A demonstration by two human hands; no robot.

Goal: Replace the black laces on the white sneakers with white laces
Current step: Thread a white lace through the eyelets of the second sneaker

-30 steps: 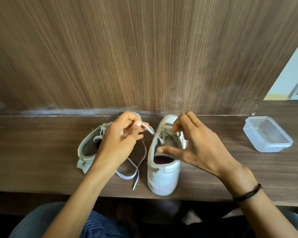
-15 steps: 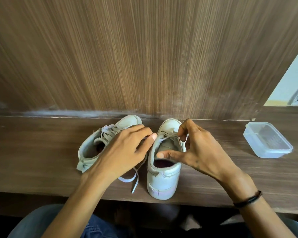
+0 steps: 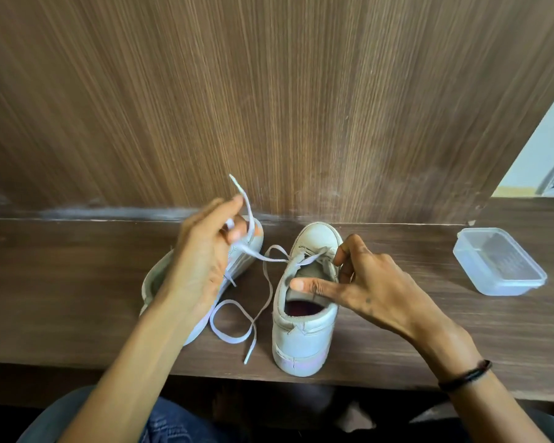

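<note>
Two white sneakers stand on the wooden shelf [image 3: 61, 282], toes toward the back panel. My right hand [image 3: 359, 286] is on the right sneaker [image 3: 304, 334]: its thumb presses on the tongue and its curled fingers pinch the lacing at the right eyelets. My left hand [image 3: 205, 251] is raised over the left sneaker [image 3: 157, 279] and pinches one end of the white lace [image 3: 263, 257], which runs from the right sneaker's eyelets up through my fingers. The lace's other end lies looped on the shelf between the shoes. The left sneaker is mostly hidden by my left hand.
A clear plastic container [image 3: 499, 266] with its lid on sits on the shelf at the right. A tall wooden panel [image 3: 269, 107] rises directly behind the shoes. The shelf's front edge runs just below the sneakers' heels, with my knees underneath.
My left hand has risen up and back from beside the right sneaker, drawing the white lace out through the eyelet. The right hand has stayed on the right sneaker.
</note>
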